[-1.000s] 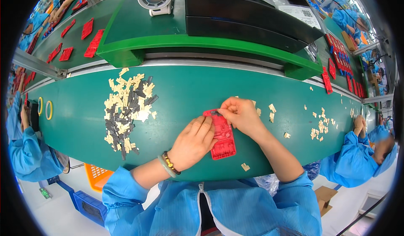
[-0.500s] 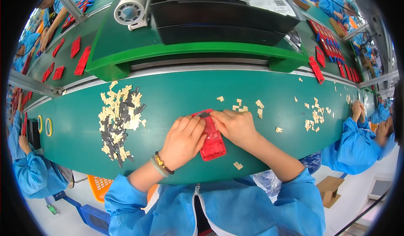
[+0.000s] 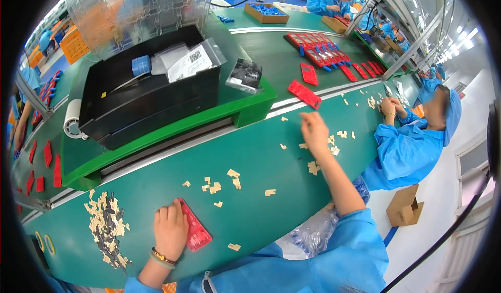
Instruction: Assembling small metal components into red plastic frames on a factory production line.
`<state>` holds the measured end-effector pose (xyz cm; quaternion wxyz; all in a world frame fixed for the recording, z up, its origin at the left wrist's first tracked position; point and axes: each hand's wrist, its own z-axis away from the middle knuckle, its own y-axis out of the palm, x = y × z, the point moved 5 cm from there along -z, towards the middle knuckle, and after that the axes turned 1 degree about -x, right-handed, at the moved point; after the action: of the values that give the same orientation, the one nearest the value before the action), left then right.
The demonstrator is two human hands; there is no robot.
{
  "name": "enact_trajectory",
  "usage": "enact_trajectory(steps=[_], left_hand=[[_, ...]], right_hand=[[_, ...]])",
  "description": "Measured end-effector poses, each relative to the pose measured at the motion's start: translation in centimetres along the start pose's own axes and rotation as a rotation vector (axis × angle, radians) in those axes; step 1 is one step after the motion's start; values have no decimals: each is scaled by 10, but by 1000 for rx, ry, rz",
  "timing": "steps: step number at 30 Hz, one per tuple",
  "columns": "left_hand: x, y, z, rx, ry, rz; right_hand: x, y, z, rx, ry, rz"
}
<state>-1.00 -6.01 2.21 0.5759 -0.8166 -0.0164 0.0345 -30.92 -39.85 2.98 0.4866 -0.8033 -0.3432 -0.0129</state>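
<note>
On the green work surface, a red plastic casing (image 3: 197, 231) lies tilted in front of me. My left hand (image 3: 171, 227) is closed over its left side, fingers curled on its upper edge. Stretched far out to the right, my right hand (image 3: 315, 134) is in the air with fingers apart and nothing visible in them. Just beyond its fingertips lies another red casing (image 3: 305, 94) by the metal rail. Small cream pieces (image 3: 313, 167) are scattered beneath and beside the right wrist.
A heap of cream and dark grey pieces (image 3: 107, 230) lies at the left, near two yellow rings (image 3: 49, 244). Across the back stands a green-edged shelf (image 3: 172, 145) bearing a black bin (image 3: 156, 105). A co-worker (image 3: 412, 141) sits at the right.
My right hand has left the red casing and reached far to the right. My left hand stays on the casing. The head view has swung right.
</note>
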Motion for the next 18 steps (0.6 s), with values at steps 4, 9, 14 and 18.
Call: enact_trajectory(steps=[4,9,14,18], left_hand=[[-3,-18,1,70,-42,49],[-14,-39,55,246,132,252],[49,-7,39,102,153,-76],[146,18,-57,-26,-48,-313]], right_hand=[[-59,6,-32,-109,-172,230],[-72,17,-44,-23,-255,149],[-54,16,-52,88,-198,60],[-48,0,-51,-193,-209,86]])
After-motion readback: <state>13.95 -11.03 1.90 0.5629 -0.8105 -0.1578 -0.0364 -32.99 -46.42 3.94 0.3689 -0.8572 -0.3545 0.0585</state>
